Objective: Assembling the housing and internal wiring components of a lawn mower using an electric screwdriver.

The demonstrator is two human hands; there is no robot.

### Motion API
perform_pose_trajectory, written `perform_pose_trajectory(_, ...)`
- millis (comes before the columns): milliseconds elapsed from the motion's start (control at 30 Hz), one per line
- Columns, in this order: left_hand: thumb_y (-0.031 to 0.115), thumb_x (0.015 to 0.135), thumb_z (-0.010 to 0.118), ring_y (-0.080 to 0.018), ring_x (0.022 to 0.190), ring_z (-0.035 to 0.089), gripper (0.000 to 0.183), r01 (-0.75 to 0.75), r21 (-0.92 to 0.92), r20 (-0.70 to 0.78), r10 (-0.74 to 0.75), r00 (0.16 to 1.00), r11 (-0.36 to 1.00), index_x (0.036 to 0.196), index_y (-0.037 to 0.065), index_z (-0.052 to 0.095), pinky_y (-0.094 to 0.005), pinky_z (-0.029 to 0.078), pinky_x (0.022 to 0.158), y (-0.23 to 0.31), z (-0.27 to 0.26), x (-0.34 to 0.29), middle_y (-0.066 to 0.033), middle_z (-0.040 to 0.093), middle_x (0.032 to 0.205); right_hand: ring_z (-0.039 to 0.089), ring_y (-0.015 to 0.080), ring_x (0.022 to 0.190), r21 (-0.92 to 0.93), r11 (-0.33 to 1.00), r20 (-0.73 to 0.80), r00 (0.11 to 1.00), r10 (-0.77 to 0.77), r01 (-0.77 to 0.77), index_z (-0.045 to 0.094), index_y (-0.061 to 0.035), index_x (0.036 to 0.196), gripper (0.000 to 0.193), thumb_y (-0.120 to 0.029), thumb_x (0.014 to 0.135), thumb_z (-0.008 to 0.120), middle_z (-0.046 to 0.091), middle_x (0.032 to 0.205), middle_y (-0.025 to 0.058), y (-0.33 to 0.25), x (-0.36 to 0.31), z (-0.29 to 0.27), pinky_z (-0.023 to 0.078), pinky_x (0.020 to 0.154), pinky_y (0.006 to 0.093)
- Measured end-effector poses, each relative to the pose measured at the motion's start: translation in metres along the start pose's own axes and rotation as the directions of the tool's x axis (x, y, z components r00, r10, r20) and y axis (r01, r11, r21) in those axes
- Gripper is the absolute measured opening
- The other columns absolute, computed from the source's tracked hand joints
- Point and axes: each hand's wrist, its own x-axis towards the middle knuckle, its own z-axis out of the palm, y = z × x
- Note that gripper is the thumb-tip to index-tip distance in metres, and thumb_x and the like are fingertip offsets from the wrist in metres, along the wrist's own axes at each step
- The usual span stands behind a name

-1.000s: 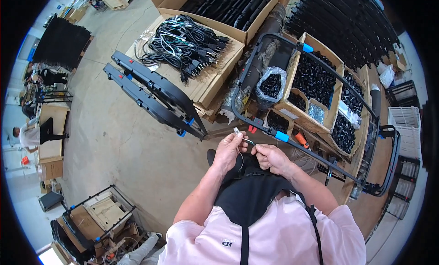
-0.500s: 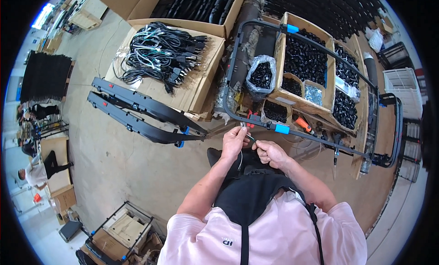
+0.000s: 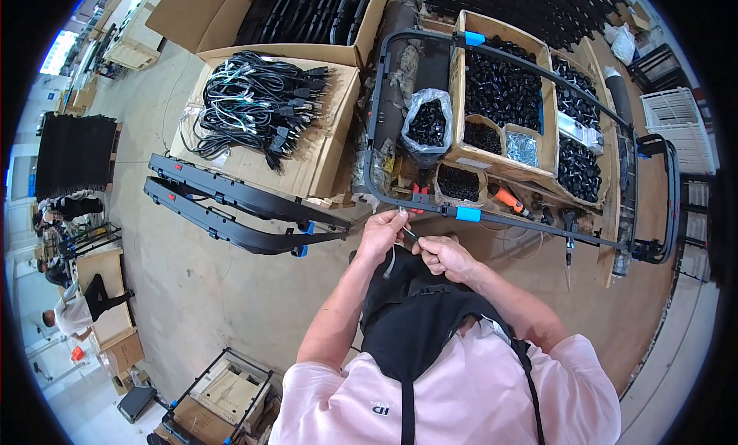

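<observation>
My left hand [image 3: 382, 236] is closed, thumb and fingers pinching a thin white cable just in front of the lower tube of a black metal frame [image 3: 523, 229]. A loose white cable end [image 3: 390, 264] hangs below that hand. To its right, my right hand [image 3: 448, 258] is closed around a thin dark cord-like piece [image 3: 411, 235] that points toward the left fingers. Whether this piece joins the white cable is too small to tell. Closest to the hands on the frame is a blue sleeve [image 3: 468, 214].
Black cables with plugs [image 3: 257, 107] lie heaped on a cardboard box at left, above two curved black rails [image 3: 231, 214]. Behind the frame stand a wooden bin of black parts [image 3: 503, 84], a bag of parts [image 3: 427, 122] and an orange-handled tool [image 3: 510, 200]. A person [image 3: 71, 314] is far left.
The bench and frame have shifted slightly left and up in view. Both hands stay close together; the white cable end now hangs more visibly below my left hand.
</observation>
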Motion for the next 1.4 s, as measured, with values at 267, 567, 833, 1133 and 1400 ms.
perform_pose_trajectory(267,0.029,0.109,0.064,-0.0047,0.068,0.051,0.028,0.017,-0.041,0.001,-0.017,1.0,0.999,0.114,0.005,0.079,-0.0227,0.042,0.062,0.001,0.001,0.004,0.006,0.063,0.084,0.029,0.0029,0.053,0.012,1.0,0.043,0.999,0.012,-0.012,0.063,-0.0031,0.105,0.032,-0.031,0.113,0.05,0.038,0.068,-0.0093,-0.006,0.008,0.005,0.023,0.047,0.023)
perform_pose_trajectory(567,0.029,0.105,0.068,-0.0056,0.07,0.055,0.029,-0.151,0.045,-0.24,0.157,0.958,0.988,0.104,0.002,0.08,-0.0253,0.046,0.063,-0.003,0.022,-0.006,0.0021,0.069,0.083,0.03,0.0031,0.055,0.034,0.999,0.037,0.999,0.006,-0.007,0.063,-0.0024,0.106,0.031,-0.029,0.113,0.05,0.038,0.07,-0.0087,-0.002,0.012,0.0,0.024,0.048,0.0223)
perform_pose_trajectory(833,0.03,0.106,0.063,-0.013,0.074,0.062,0.033,-0.203,0.467,-0.193,0.323,0.926,0.86,0.106,0.001,0.079,-0.0333,0.051,0.07,0.008,0.016,-0.007,-0.0041,0.072,0.082,0.032,0.0034,0.057,0.027,1.0,0.029,1.0,-0.003,0.002,0.062,-0.0011,0.106,0.031,-0.029,0.112,0.049,0.039,0.073,-0.0078,-0.002,0.014,0.004,0.025,0.049,0.0226)
perform_pose_trajectory(1133,0.03,0.109,0.057,-0.0181,0.079,0.065,0.035,-0.008,0.512,-0.162,0.105,0.981,0.859,0.114,0.001,0.076,-0.0368,0.053,0.074,0.018,0.004,-0.007,-0.0079,0.071,0.087,0.037,0.0064,0.063,0.142,0.989,0.063,0.997,-0.051,0.041,0.062,-0.0012,0.11,0.03,-0.029,0.114,0.05,0.043,0.077,-0.0045,0.002,0.026,0.01,0.032,0.055,0.0238)
perform_pose_trajectory(1400,0.029,0.107,0.06,-0.0252,0.1,0.071,0.034,-0.189,0.501,-0.3,0.375,0.877,0.844,0.124,0.001,0.069,-0.0377,0.054,0.09,-0.032,-0.03,-0.052,-0.0182,0.074,0.11,0.063,0.0177,0.089,0.199,0.944,0.049,0.959,-0.279,0.264,0.063,-0.0036,0.127,0.029,-0.027,0.114,0.051,0.064,0.097,0.0026,-0.007,0.045,0.018,0.05,0.083,0.0341)
